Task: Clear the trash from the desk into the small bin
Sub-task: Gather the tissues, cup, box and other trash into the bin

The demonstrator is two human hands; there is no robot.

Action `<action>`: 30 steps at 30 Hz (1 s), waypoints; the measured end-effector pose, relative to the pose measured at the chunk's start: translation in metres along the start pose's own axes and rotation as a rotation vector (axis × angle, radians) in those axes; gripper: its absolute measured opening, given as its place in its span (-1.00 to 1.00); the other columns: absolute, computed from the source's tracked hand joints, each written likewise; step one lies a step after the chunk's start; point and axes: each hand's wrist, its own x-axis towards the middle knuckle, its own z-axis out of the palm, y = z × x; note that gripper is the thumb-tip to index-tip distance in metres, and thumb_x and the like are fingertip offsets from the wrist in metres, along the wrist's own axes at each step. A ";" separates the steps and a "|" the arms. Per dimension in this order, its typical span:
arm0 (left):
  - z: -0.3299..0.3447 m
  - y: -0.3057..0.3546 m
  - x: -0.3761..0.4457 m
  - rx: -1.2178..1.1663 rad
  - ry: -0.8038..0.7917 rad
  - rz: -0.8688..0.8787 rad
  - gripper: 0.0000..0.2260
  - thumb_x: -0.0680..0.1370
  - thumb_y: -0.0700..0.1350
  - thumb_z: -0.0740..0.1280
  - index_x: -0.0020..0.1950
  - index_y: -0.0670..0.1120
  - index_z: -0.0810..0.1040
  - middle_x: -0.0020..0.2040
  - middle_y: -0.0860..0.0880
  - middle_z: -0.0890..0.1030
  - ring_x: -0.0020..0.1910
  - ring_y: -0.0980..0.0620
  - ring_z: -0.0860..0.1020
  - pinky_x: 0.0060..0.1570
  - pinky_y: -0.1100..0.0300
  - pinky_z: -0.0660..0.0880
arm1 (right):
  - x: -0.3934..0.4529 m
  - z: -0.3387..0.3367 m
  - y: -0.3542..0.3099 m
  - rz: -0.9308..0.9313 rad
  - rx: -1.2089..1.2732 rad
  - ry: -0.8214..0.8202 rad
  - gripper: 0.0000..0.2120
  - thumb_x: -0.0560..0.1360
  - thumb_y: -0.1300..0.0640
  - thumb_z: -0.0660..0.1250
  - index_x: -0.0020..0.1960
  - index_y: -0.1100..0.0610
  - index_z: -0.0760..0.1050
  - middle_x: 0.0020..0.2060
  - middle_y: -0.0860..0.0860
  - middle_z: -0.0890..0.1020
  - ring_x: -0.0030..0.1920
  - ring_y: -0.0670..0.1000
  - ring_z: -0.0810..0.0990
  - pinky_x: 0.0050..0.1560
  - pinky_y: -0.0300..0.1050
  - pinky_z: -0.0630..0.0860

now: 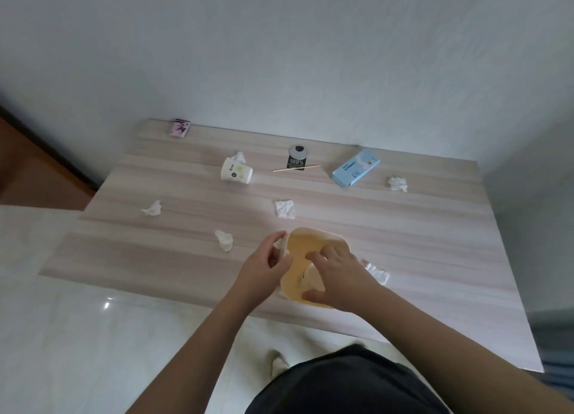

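A small cream bin (313, 243) stands near the desk's front edge. My left hand (267, 263) grips its left rim. My right hand (338, 277) hovers over the bin's mouth, fingers spread, with white paper (310, 278) lying inside beneath it. Crumpled tissues lie on the desk: one (224, 240) left of the bin, one (284, 209) just beyond it, one (152, 208) far left, one (397, 183) far right, and one (377, 272) beside my right wrist. A paper cup (236, 173) lies on its side with a tissue (238, 157) behind it. A wooden stick (295, 168) lies further back.
A blue box (355, 167) lies at the back right, a black packet (296, 159) at the back centre and a pink pack (181, 128) in the back left corner. The wooden desk (403, 243) stands against a white wall. Shiny white floor lies to the left.
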 end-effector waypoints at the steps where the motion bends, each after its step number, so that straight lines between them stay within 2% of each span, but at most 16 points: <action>1: 0.000 0.000 0.003 0.001 0.000 0.000 -0.48 0.43 0.19 0.29 0.41 0.22 0.42 -0.20 0.07 0.54 -0.26 0.12 0.53 -0.18 0.10 0.55 | 0.002 0.001 0.001 0.011 0.014 -0.011 -0.23 0.39 -0.34 0.31 0.47 -0.02 0.20 0.33 0.08 0.37 0.34 0.15 0.34 0.33 0.07 0.32; 3: 0.001 -0.001 0.009 0.011 -0.002 -0.005 -0.49 0.44 0.16 0.31 0.40 0.21 0.43 -0.20 0.08 0.52 -0.27 0.13 0.52 -0.17 0.10 0.54 | 0.006 0.003 0.000 0.044 0.046 -0.031 -0.24 0.40 -0.37 0.27 0.46 -0.01 0.22 0.32 0.09 0.39 0.31 0.16 0.38 0.31 0.07 0.34; 5: 0.003 0.000 0.014 0.017 -0.002 0.008 -0.53 0.49 0.09 0.34 0.41 0.17 0.44 -0.21 0.10 0.51 -0.29 0.17 0.50 -0.19 0.19 0.49 | 0.009 0.005 -0.003 0.071 0.050 -0.033 -0.32 0.46 -0.38 0.17 0.42 0.02 0.29 0.28 0.10 0.44 0.27 0.16 0.43 0.28 0.08 0.35; 9: 0.004 0.005 0.023 0.057 -0.019 0.049 -0.59 0.56 -0.01 0.36 0.41 0.14 0.44 -0.19 0.06 0.53 -0.27 0.13 0.51 -0.16 0.18 0.49 | 0.007 0.003 -0.006 0.066 0.053 0.025 -0.54 0.60 -0.19 0.06 0.27 0.11 0.44 0.15 0.12 0.54 0.16 0.17 0.51 0.18 0.06 0.41; 11: 0.005 0.009 0.026 0.060 -0.028 0.074 -0.61 0.57 -0.04 0.36 0.40 0.12 0.46 -0.20 0.05 0.52 -0.27 0.13 0.51 -0.13 0.15 0.49 | 0.003 -0.003 0.001 0.064 0.094 0.156 -0.63 0.61 -0.11 0.10 0.20 0.09 0.50 0.08 0.08 0.58 0.09 0.15 0.56 0.09 0.00 0.45; 13: 0.007 0.012 0.029 0.067 -0.021 0.089 -0.62 0.57 -0.06 0.37 0.39 0.12 0.47 -0.22 0.06 0.50 -0.29 0.17 0.48 -0.13 0.17 0.46 | -0.002 -0.011 0.014 0.141 0.174 0.345 -0.73 0.58 -0.05 0.16 0.01 0.09 0.55 -0.07 0.04 0.62 -0.08 0.13 0.60 -0.12 -0.07 0.44; 15: 0.010 0.012 0.033 0.066 -0.007 0.079 -0.61 0.57 -0.08 0.38 0.38 0.12 0.48 -0.22 0.06 0.49 -0.30 0.16 0.48 -0.11 0.15 0.46 | -0.003 -0.018 0.031 0.297 0.256 0.483 -0.75 0.57 -0.01 0.19 -0.22 0.08 0.46 -0.29 0.03 0.58 -0.27 0.13 0.53 -0.33 -0.12 0.29; 18: 0.015 0.010 0.035 0.044 -0.007 0.062 -0.61 0.56 -0.08 0.38 0.37 0.15 0.48 -0.24 0.09 0.48 -0.31 0.16 0.47 -0.13 0.14 0.47 | 0.000 -0.016 0.065 0.503 0.376 0.606 -0.72 0.56 -0.01 0.21 -0.30 0.04 0.37 -0.44 -0.01 0.48 -0.39 0.11 0.44 -0.43 -0.15 0.20; 20: 0.017 0.009 0.035 0.042 -0.009 0.057 -0.62 0.55 -0.05 0.37 0.35 0.21 0.49 -0.28 0.16 0.49 -0.33 0.19 0.48 -0.18 0.17 0.46 | 0.004 -0.007 0.093 0.611 0.424 0.534 -0.77 0.55 -0.03 0.21 -0.22 0.06 0.46 -0.38 0.01 0.54 -0.33 0.11 0.50 -0.36 -0.16 0.29; 23: 0.019 0.007 0.034 0.034 -0.007 0.031 -0.65 0.53 0.02 0.35 0.29 0.30 0.49 -0.27 0.15 0.52 -0.32 0.19 0.50 -0.20 0.18 0.49 | 0.010 0.016 0.127 0.708 0.422 0.253 -0.82 0.52 -0.04 0.26 0.03 0.03 0.53 -0.17 -0.01 0.61 -0.15 0.07 0.56 -0.18 -0.13 0.45; 25: 0.020 0.007 0.033 0.011 0.003 0.005 -0.65 0.50 0.05 0.35 0.27 0.31 0.50 -0.24 0.11 0.52 -0.29 0.15 0.52 -0.18 0.10 0.52 | 0.012 0.034 0.138 0.686 0.394 0.101 -0.72 0.51 -0.02 0.28 0.19 0.02 0.49 0.05 0.03 0.61 0.04 0.09 0.58 0.00 -0.08 0.52; 27: 0.020 0.007 0.030 -0.010 0.009 -0.016 -0.62 0.45 0.11 0.34 0.27 0.30 0.50 -0.22 0.07 0.52 -0.26 0.10 0.53 -0.15 0.02 0.55 | 0.011 0.052 0.141 0.634 0.360 0.008 -0.61 0.51 -0.02 0.29 0.32 0.02 0.41 0.20 0.09 0.51 0.16 0.13 0.54 0.09 -0.05 0.50; 30: 0.021 0.006 0.027 -0.033 -0.012 -0.018 -0.61 0.45 0.12 0.34 0.28 0.29 0.50 -0.22 0.04 0.52 -0.27 0.06 0.53 -0.20 0.05 0.54 | 0.010 0.078 0.140 0.509 0.342 -0.084 -0.48 0.48 0.02 0.34 0.41 0.03 0.31 0.25 0.15 0.39 0.20 0.19 0.46 0.15 -0.03 0.48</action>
